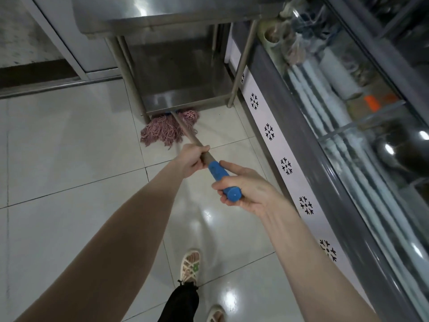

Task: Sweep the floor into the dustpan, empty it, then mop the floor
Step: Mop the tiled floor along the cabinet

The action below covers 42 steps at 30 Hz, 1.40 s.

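Observation:
I hold a mop by its handle [185,129], a grey pole that ends in a blue grip [218,171]. My left hand [191,159] is closed around the pole just ahead of the blue grip. My right hand [246,189] is wrapped around the grip's end. The pink string mop head [166,131] lies on the white tiled floor [69,147], partly tucked under the lower shelf of a steel table [185,102]. No broom or dustpan is in view.
A glass-fronted display freezer [348,135] with a snowflake-patterned white strip [286,166] runs along the right. The table's legs [239,66] stand beside it. A metal door threshold [58,86] crosses the left. My sandalled feet [190,267] are on wet, shiny tiles.

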Motion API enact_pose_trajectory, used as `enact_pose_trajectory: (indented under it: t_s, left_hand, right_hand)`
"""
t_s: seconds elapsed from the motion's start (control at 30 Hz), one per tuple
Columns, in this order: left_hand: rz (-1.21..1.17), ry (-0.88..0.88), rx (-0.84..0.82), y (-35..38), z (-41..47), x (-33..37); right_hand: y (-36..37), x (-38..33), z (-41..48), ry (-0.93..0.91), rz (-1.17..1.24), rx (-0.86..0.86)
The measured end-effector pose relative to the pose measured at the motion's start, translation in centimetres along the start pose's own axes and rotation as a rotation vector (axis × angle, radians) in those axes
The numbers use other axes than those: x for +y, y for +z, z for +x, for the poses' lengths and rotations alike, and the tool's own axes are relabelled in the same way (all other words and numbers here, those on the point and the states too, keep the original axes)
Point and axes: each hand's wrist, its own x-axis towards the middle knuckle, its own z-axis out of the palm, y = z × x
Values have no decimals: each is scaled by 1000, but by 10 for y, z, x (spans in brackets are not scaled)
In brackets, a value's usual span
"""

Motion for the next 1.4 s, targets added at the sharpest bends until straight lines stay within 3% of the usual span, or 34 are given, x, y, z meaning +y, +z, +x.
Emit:
enact_pose_trajectory:
  t_s: [0.43,0.8,1.0,1.2,1.4]
  left_hand:
    - [85,-47,-19,50,-44,-89]
    - [96,7,-118,246,-150,-235]
    - [143,-21,-229,310,-190,-273]
    - [181,-59,-263,295,-211,-281]
    - [200,-59,-197,206,-235,-272]
  right_hand:
    - [-73,75,-57,22,-51,-32]
    - [-264,163,-211,-22,-14,118]
    - [-306,194,-258,-68,115,179]
    - [-293,217,-274,-77,194,156]
    - [-221,233,-273,-48,114,20]
